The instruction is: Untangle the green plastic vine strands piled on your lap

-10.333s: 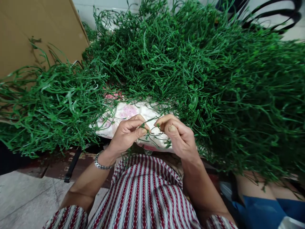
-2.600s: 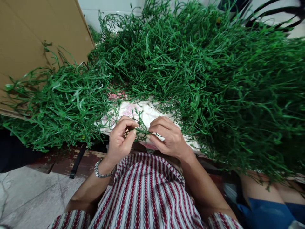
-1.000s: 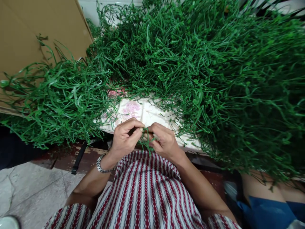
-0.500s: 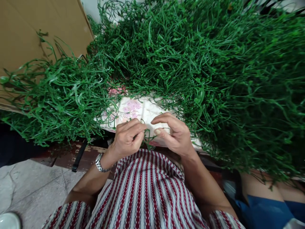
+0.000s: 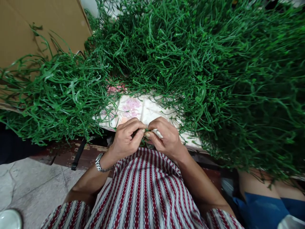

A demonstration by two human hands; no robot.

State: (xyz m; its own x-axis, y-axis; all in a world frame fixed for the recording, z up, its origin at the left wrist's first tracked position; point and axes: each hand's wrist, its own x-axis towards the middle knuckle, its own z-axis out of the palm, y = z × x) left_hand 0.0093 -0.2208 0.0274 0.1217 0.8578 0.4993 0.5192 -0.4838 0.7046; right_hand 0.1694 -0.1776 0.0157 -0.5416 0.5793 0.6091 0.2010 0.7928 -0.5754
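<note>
My left hand (image 5: 128, 136) and my right hand (image 5: 165, 136) meet fingertip to fingertip at the near edge of a floral cloth (image 5: 152, 109), just above my striped garment. Each pinches thumb against index finger on a thin green stem (image 5: 144, 140), which shows between and below the fingertips. Much of the stem is hidden by the fingers. Beyond both hands a large heap of tangled green stems (image 5: 171, 60) spreads across the back and right. A smaller bunch of green stems (image 5: 64, 89) lies to the left.
A cardboard sheet (image 5: 47, 19) stands at the upper left. A dark strap (image 5: 78, 156) hangs from the worn wooden edge. At the lower right are another person's legs in blue shorts (image 5: 264, 208). A pale round object (image 5: 10, 219) rests on the tiled floor.
My right hand has moved left and closed its thumb and index finger on the stem beside my left fingertips. My left hand stays almost where it was.
</note>
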